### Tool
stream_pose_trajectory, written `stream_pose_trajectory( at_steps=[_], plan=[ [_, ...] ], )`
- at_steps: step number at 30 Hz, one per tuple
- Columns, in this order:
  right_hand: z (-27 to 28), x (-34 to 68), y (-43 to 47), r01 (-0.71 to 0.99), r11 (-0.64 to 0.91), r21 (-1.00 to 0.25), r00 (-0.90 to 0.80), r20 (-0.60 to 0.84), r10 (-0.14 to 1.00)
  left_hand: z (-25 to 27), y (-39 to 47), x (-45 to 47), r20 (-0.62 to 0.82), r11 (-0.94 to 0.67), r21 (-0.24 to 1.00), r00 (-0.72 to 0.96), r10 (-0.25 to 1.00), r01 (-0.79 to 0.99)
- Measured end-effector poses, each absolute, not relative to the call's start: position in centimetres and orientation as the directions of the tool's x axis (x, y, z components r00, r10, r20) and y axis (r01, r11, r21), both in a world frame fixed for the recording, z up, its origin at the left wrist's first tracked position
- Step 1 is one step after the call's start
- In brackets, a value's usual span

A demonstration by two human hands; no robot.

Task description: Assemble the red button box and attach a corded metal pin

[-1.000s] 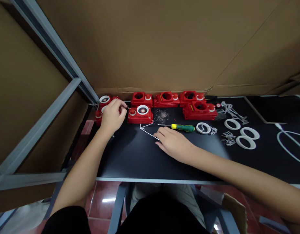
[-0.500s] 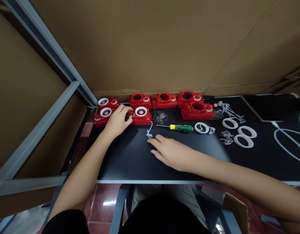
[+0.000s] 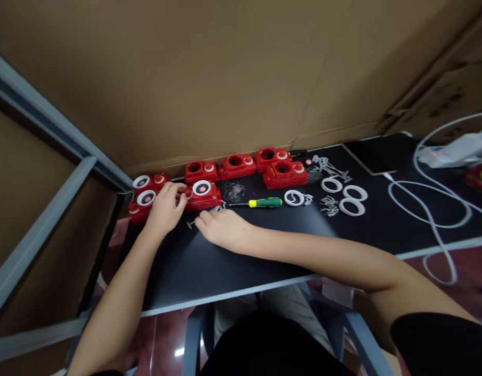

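Observation:
A red alarm-like box [image 3: 213, 197] with a white ring [image 3: 201, 188] lies on the left part of the black table. My left hand [image 3: 167, 207] is on its left end, fingers curled around it and partly hiding it. Just in front of the box, my right hand [image 3: 224, 230] is closed with its fingertips low over the table. A thin pale T-ended piece [image 3: 191, 225] sticks out left of those fingertips, and a white cord [image 3: 222, 204] shows between the hand and the box. The exact grip is hidden under my fingers.
More red boxes [image 3: 285, 175] line the cardboard wall. A green-and-yellow screwdriver [image 3: 266, 202] lies mid-table near pale debris [image 3: 235, 190]. White rings [image 3: 352, 207], small metal pieces [image 3: 330, 206], tangled pale parts [image 3: 330, 168], a tablet [image 3: 368, 159] and a white cable [image 3: 432, 219] are on the right.
My right hand has moved left to the cord by the box, and its fingers have closed. My left hand stays at the box. The camera view has shifted to the right.

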State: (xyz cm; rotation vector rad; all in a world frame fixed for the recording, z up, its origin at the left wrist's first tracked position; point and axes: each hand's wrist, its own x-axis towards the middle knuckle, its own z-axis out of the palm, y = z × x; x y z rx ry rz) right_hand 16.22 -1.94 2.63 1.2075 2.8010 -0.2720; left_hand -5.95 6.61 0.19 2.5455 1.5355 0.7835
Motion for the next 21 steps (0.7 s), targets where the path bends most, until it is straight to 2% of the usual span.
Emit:
stream_pose_trajectory(
  at_steps=[3, 6, 8, 11, 14, 16, 19, 21],
  plan=[
    [3.2, 18.6, -3.4, 0.727, 0.668, -0.157, -0.684, -0.090, 0.723, 0.5, 6.2, -5.5, 0.427, -0.527, 0.270, 0.390, 0.816, 0.806],
    [4.0, 23.8, -5.0, 0.805, 0.575, -0.145, -0.587, -0.058, 0.807, 0.5, 5.3, -5.0, 0.435, -0.589, 0.221, 0.462, 0.773, 0.778],
    [4.9, 28.9, -5.2, 0.905, 0.411, -0.104, -0.416, -0.022, 0.909, 0.3, 4.9, -4.8, 0.398, -0.639, 0.152, 0.545, 0.738, 0.754],
    [6.1, 37.7, -3.6, 0.999, 0.025, -0.028, -0.023, 0.077, 0.997, -0.2, 4.9, -4.6, 0.331, -0.641, 0.091, 0.584, 0.741, 0.762],
    [5.9, 45.7, -0.7, 0.946, -0.324, 0.028, 0.317, 0.134, 0.939, -0.3, 5.3, -4.5, 0.301, -0.565, 0.084, 0.520, 0.799, 0.821],
    [4.8, 49.6, 1.0, 0.880, -0.472, 0.057, 0.465, 0.111, 0.878, -0.3, 5.6, -4.4, 0.298, -0.526, 0.093, 0.481, 0.825, 0.845],
    [2.6, 52.8, 2.7, 0.789, -0.609, 0.075, 0.604, 0.079, 0.793, -0.3, 5.8, -4.2, 0.314, -0.499, 0.098, 0.449, 0.836, 0.861],
    [1.2, 53.7, 3.2, 0.767, -0.637, 0.075, 0.633, 0.073, 0.771, -0.5, 5.7, -4.1, 0.326, -0.490, 0.097, 0.438, 0.838, 0.866]
  ],
)
